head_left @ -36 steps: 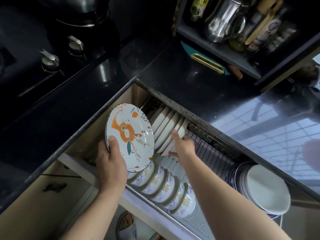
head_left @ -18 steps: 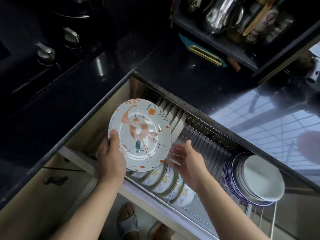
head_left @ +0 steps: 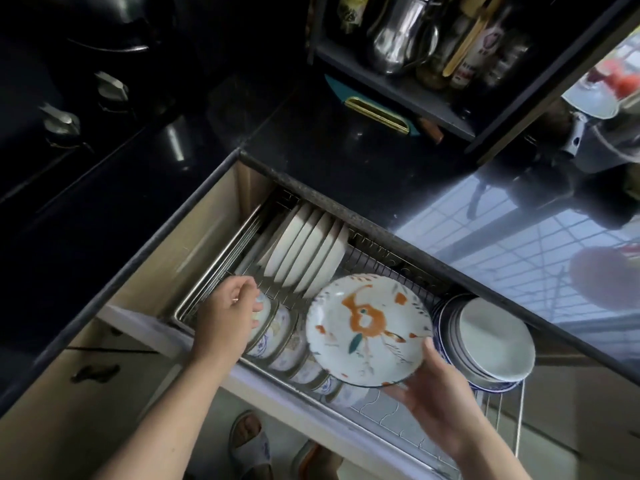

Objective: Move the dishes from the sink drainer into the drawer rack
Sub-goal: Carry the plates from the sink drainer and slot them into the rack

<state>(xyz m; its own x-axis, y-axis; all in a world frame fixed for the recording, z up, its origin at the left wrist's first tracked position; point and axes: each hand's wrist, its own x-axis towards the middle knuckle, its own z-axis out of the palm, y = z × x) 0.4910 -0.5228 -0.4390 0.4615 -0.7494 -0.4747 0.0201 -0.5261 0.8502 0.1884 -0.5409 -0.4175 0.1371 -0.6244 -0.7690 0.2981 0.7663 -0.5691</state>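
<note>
Holding patterned plate (head_left: 369, 330) by lower rim in your right hand (head_left: 434, 407), above drawer rack (head_left: 388, 271); left hand (head_left: 227, 318) loosely curled, holding nothing, over small bowls (head_left: 277, 334). Risk: one-handed rim grip slips, plate chips stacked bowls (head_left: 491, 344)

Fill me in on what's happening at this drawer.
A person is loading dishes into the open drawer rack. The right hand holds a patterned plate by its lower edge, above a row of bowls standing on edge. The left hand, fingers curled, rests on the leftmost bowl. White plates stand at the back; stacked bowls sit on the right.
</note>
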